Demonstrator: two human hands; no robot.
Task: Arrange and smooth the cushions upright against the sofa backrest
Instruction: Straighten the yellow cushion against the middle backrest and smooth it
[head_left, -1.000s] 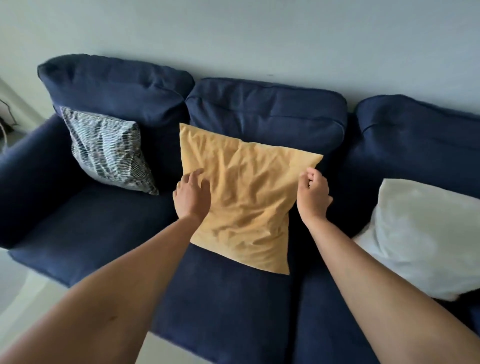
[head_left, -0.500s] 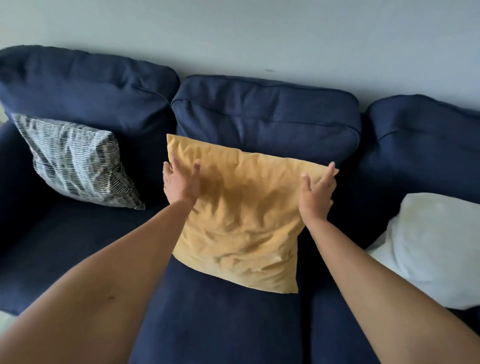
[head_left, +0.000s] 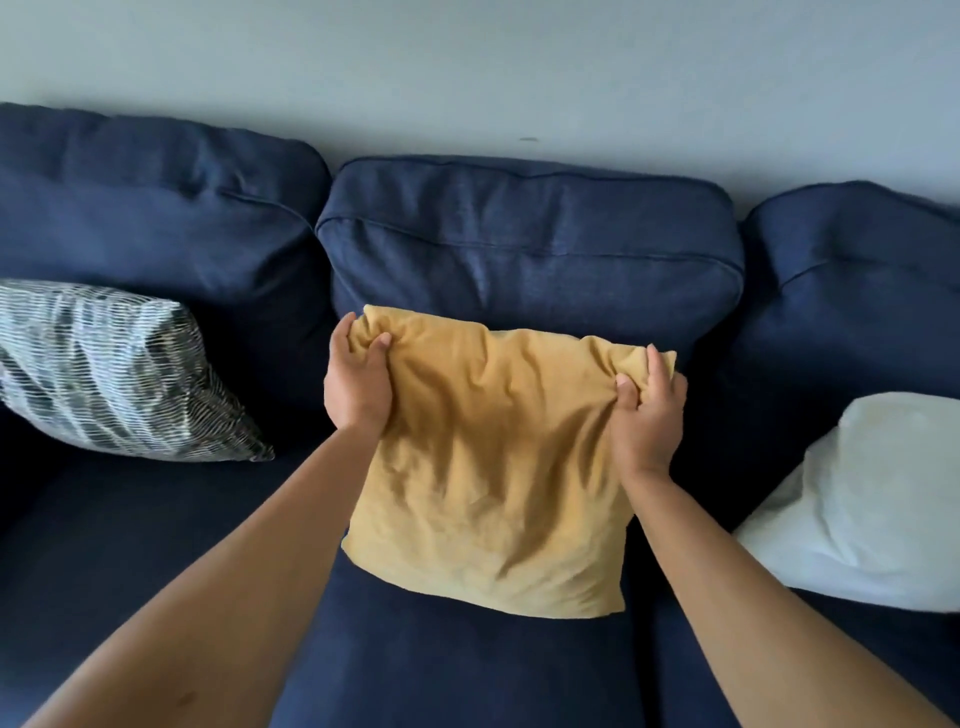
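Cushions: three are seen on the navy fabric sofa (head_left: 467, 665), one per seat.
Mustard cushion: the square mustard-yellow fabric cushion (head_left: 493, 467) is stood on the middle seat, its top leaned against the middle backrest pad (head_left: 530, 244), its face creased.
Left hand: the left hand (head_left: 358, 387) is closed on the cushion's upper left corner, fabric bunched under thumb and fingers.
Right hand: the right hand (head_left: 649, 410) is clamped on the upper right corner likewise.
Reason for hold: both top corners are probably pinched so the cover can be pulled taut and the cushion squared upright.
Patterned cushion: the black-and-white striped cushion (head_left: 109, 374) is propped toward the sofa's left end.
White cushion: the plain white pillow (head_left: 872, 499) is slumped at the right end, likely to be straightened later.
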